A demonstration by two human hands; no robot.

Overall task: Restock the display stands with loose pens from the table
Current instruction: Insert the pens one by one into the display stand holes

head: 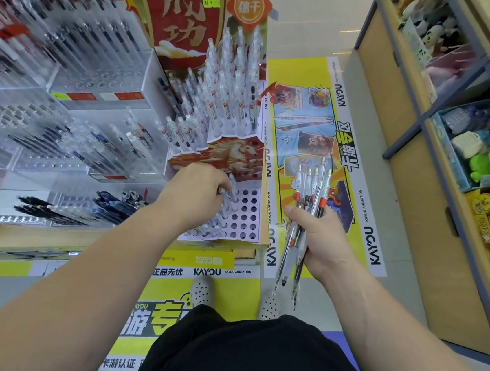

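The left hand (197, 194) curls round a single clear-barrelled pen (230, 193) and holds it tip-down over the white cardboard rack of round holes (248, 213). This rack is the front tier of the red horse-printed display stand (225, 156). The near-upright angle suits dropping the pen straight into a hole.

A few clear pens already stand in the rack's left columns, while the holes to the right are empty. Filling therefore seems to run left to right and looks far from done.

The right hand (318, 241) is closed round a bundle of clear pens with orange-red grips (309, 192). It holds them over the floor just beside the rack, probably as a ready supply within short reach of the other hand.

The higher tiers (226, 92) carry pens packed upright. The stand sits on a light wooden table (35, 237).
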